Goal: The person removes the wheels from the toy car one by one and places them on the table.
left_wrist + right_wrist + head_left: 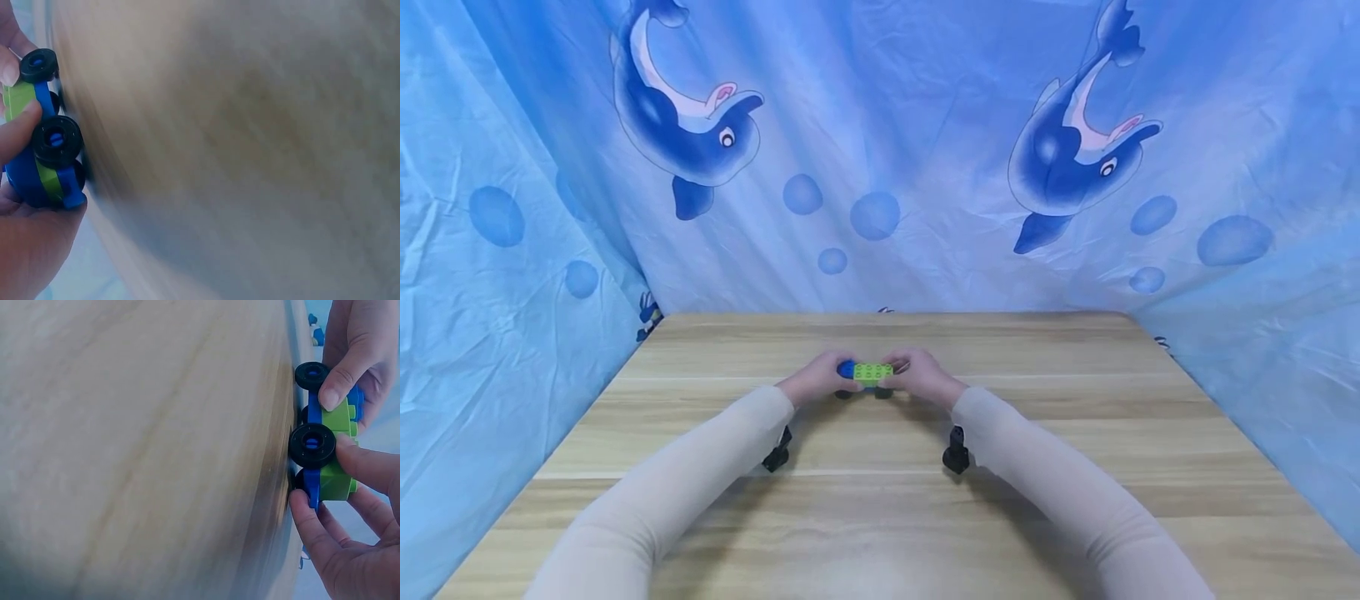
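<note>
A small toy car of building bricks (872, 373) sits between both hands near the middle of the table. It has a blue base, lime-green studded bricks (335, 481) on top, a rounded blue brick (24, 178) at its left end and black wheels (312, 444). My left hand (820, 377) holds the left end, its thumb against the side and its fingers round the blue part. From the right, my right hand (922, 377) grips the other end. Its thumb lies on the green brick's side, with a fingertip at the end of the blue base.
The wooden table (880, 517) stretches out around the hands. Behind it and along both sides hangs a blue curtain (925, 108) printed with dolphins and bubbles. A black wrist camera (956, 452) hangs below the right sleeve, another black camera (777, 450) below the left.
</note>
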The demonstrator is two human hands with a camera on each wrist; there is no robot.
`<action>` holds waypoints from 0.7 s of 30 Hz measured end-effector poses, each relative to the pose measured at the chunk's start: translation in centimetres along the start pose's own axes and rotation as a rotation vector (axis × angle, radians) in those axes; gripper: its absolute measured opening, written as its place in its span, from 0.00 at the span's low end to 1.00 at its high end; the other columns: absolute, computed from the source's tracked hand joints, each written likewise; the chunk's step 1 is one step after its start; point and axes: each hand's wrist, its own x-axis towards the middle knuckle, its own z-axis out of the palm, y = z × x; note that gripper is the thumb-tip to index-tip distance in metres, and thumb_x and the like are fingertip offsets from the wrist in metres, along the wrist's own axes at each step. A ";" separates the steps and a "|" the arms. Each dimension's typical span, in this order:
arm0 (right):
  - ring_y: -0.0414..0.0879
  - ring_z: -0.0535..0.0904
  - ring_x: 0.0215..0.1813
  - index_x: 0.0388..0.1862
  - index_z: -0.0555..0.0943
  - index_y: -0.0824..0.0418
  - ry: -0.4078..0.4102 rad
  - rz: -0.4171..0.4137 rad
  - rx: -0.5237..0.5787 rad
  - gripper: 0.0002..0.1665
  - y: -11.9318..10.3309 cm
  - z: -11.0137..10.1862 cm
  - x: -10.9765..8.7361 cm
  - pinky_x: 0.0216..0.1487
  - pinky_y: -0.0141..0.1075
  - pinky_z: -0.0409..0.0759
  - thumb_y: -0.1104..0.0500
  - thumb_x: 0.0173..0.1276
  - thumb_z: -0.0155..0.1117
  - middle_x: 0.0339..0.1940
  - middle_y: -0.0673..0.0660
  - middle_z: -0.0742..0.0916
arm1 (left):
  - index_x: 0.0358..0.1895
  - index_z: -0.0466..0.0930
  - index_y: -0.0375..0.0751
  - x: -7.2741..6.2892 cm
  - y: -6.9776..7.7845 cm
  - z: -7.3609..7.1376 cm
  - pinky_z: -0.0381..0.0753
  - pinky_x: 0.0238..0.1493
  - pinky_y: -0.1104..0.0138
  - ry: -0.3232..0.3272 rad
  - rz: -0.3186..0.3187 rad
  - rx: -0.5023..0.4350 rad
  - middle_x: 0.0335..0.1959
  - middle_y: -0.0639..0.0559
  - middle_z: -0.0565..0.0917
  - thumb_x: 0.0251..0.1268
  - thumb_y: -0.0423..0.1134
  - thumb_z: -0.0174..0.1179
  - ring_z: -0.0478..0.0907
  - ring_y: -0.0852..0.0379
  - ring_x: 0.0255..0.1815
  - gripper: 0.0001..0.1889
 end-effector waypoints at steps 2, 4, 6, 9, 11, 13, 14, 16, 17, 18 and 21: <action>0.50 0.80 0.49 0.54 0.82 0.57 0.004 0.000 -0.006 0.23 0.1 -0.1 0.0 0.48 0.39 0.80 0.58 0.59 0.73 0.51 0.58 0.85 | 0.54 0.77 0.36 0.1 0.2 0.2 0.74 0.57 0.57 0.000 -0.002 0.008 0.49 0.44 0.81 0.58 0.35 0.67 0.76 0.51 0.50 0.20; 0.49 0.80 0.49 0.54 0.83 0.56 0.005 -0.008 -0.014 0.22 0.1 -0.2 0.0 0.47 0.39 0.80 0.58 0.59 0.73 0.50 0.57 0.85 | 0.54 0.77 0.36 0.2 0.4 0.3 0.73 0.58 0.56 -0.001 -0.001 0.015 0.49 0.44 0.81 0.58 0.35 0.68 0.76 0.50 0.50 0.20; 0.49 0.81 0.48 0.53 0.83 0.56 0.004 -0.019 -0.022 0.21 0.2 -0.2 0.0 0.46 0.38 0.80 0.57 0.59 0.73 0.50 0.56 0.85 | 0.53 0.77 0.36 0.2 0.5 0.3 0.73 0.59 0.55 -0.003 0.006 0.023 0.49 0.44 0.81 0.57 0.34 0.68 0.76 0.50 0.51 0.20; 0.48 0.81 0.47 0.52 0.83 0.56 -0.003 -0.031 -0.028 0.21 0.2 -0.2 0.0 0.45 0.38 0.81 0.58 0.59 0.73 0.48 0.55 0.85 | 0.52 0.77 0.34 0.2 0.6 0.4 0.72 0.60 0.54 -0.010 0.024 0.041 0.50 0.42 0.81 0.56 0.33 0.69 0.76 0.48 0.51 0.20; 0.48 0.81 0.46 0.52 0.84 0.56 -0.003 -0.038 -0.030 0.21 0.2 -0.1 0.0 0.44 0.37 0.81 0.58 0.59 0.73 0.47 0.55 0.85 | 0.52 0.77 0.34 0.3 0.7 0.4 0.73 0.59 0.54 -0.019 0.035 0.057 0.50 0.42 0.81 0.55 0.33 0.69 0.76 0.48 0.50 0.21; 0.47 0.81 0.45 0.52 0.84 0.56 -0.001 -0.043 -0.029 0.21 0.2 -0.1 0.0 0.43 0.36 0.80 0.58 0.59 0.73 0.46 0.55 0.86 | 0.52 0.77 0.33 0.3 0.8 0.3 0.74 0.57 0.54 -0.028 0.048 0.095 0.49 0.42 0.81 0.54 0.33 0.69 0.77 0.49 0.48 0.21; 0.47 0.81 0.45 0.51 0.84 0.56 0.001 -0.047 -0.029 0.20 0.2 0.0 0.0 0.43 0.36 0.80 0.59 0.58 0.73 0.46 0.55 0.86 | 0.52 0.77 0.34 0.5 0.8 0.4 0.75 0.56 0.55 -0.032 0.057 0.118 0.48 0.43 0.81 0.54 0.34 0.70 0.77 0.50 0.47 0.21; 0.46 0.81 0.44 0.51 0.84 0.57 0.007 -0.056 -0.025 0.20 0.2 0.0 0.0 0.43 0.35 0.80 0.59 0.58 0.73 0.45 0.55 0.86 | 0.51 0.78 0.34 0.7 1.0 0.4 0.75 0.55 0.56 -0.037 0.079 0.181 0.46 0.44 0.82 0.53 0.34 0.70 0.77 0.52 0.45 0.21; 0.46 0.81 0.43 0.50 0.84 0.58 0.010 -0.060 -0.020 0.19 0.2 0.0 -0.1 0.42 0.35 0.80 0.60 0.58 0.73 0.44 0.55 0.86 | 0.51 0.78 0.34 0.7 1.2 0.5 0.75 0.55 0.56 -0.037 0.089 0.213 0.45 0.45 0.82 0.53 0.34 0.70 0.77 0.52 0.45 0.21; 0.46 0.81 0.43 0.50 0.84 0.58 0.013 -0.063 -0.020 0.19 0.2 0.1 -0.1 0.42 0.35 0.80 0.60 0.58 0.73 0.44 0.56 0.86 | 0.51 0.78 0.34 0.8 1.4 0.5 0.75 0.54 0.56 -0.035 0.101 0.244 0.45 0.45 0.82 0.52 0.34 0.70 0.77 0.52 0.44 0.21; 0.46 0.81 0.43 0.50 0.84 0.59 0.022 -0.063 -0.011 0.19 0.1 0.1 -0.1 0.42 0.35 0.80 0.61 0.58 0.73 0.43 0.57 0.86 | 0.50 0.79 0.34 0.9 1.7 0.7 0.75 0.54 0.56 -0.028 0.127 0.300 0.44 0.45 0.82 0.51 0.34 0.71 0.77 0.52 0.44 0.21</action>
